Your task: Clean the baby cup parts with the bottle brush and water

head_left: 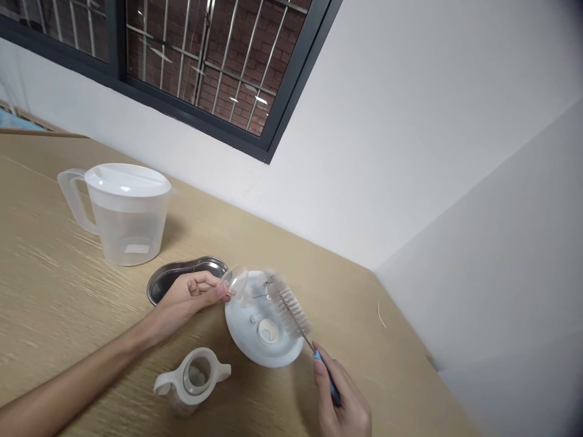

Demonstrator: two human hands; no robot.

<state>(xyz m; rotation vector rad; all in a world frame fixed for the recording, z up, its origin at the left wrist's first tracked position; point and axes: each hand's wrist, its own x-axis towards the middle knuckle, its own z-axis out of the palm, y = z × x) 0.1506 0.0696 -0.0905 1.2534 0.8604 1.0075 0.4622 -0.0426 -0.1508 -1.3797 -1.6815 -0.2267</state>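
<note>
A small clear plastic cap or cup [235, 281] is pinched between the thumb and fingers of my left hand [195, 292], over the far left rim of a white bowl [239, 337]. My right hand [339, 388] grips the blue handle of a bottle brush [291, 306]. Its pale bristles, slightly blurred, slant over the bowl's right side, apart from the clear piece. Inside the bowl lies a small whitish round part [268, 331]. Below my left forearm stands a baby bottle [194, 379] with two side handles and an uncovered mouth.
A translucent lidded pitcher [130, 224] stands at the back left. Beside it a steel kidney dish [170, 274] sits partly behind my left hand. A thin pale strand [381, 316] lies on the wooden table [355, 297] to the right. Wall and barred window border the far edge.
</note>
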